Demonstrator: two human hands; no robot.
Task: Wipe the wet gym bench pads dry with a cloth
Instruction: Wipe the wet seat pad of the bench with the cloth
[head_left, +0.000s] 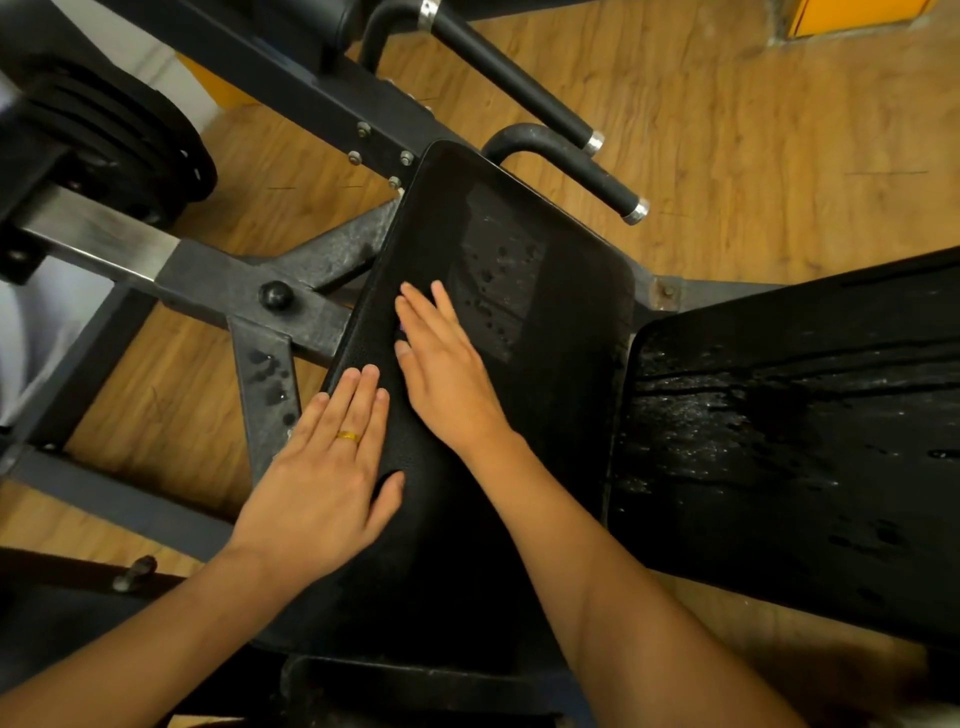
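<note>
A black bench pad (576, 322) runs up the middle of the head view, with water drops on its far part. My left hand (327, 467), with a gold ring, lies flat on the pad's near left edge. Just beyond it, my right hand (447, 374) also lies flat on the pad, fingers straight and pointing away. The surface under both hands looks dark and pebbled; I cannot tell whether a black cloth lies there. A second black pad (789, 431) to the right is streaked with water.
The machine's grey steel frame (218, 275) crosses on the left, with black weight plates (109, 140) at the far left. Two black grip handles (582, 171) stick out beyond the middle pad. Wooden floor (753, 156) lies all around.
</note>
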